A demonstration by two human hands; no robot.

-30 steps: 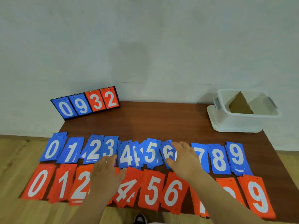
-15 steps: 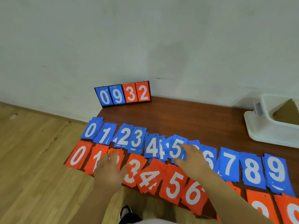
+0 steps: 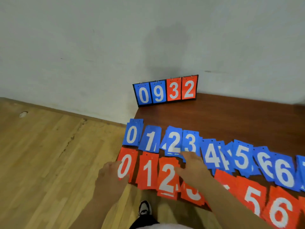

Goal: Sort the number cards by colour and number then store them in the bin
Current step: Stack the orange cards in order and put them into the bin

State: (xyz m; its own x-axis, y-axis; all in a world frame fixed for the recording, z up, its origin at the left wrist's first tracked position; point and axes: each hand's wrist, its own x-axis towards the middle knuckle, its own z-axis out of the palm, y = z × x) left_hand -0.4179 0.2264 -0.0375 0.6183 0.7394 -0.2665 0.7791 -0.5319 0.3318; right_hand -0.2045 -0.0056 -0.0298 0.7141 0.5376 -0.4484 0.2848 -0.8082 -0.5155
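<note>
The right hand [image 3: 192, 169] lies flat, fingers straight, just right of the red rectangular "2" card pile [image 3: 166, 177]; for the left hand [image 3: 109, 177], the grip cannot be told.

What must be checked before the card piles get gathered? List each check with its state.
1. Row of red number cards in order: 0, 1, 2, 3, then 5, 6 from the left; the 4 is hidden behind the right arm: cannot tell.
2. Row of blue number cards in order: 0 to 6 from the left: ok; the rest is out of frame.
3. Piles squared: blue 4 pile and blue 6 pile are fanned out: not ok.
4. Left hand touches the left edge of the red 0 pile; grip: cannot tell.
5. Right hand lies flat over the red 2 pile and red 3 pile, holding nothing: ok.
6. Storage bin: out of view: cannot tell.
</note>
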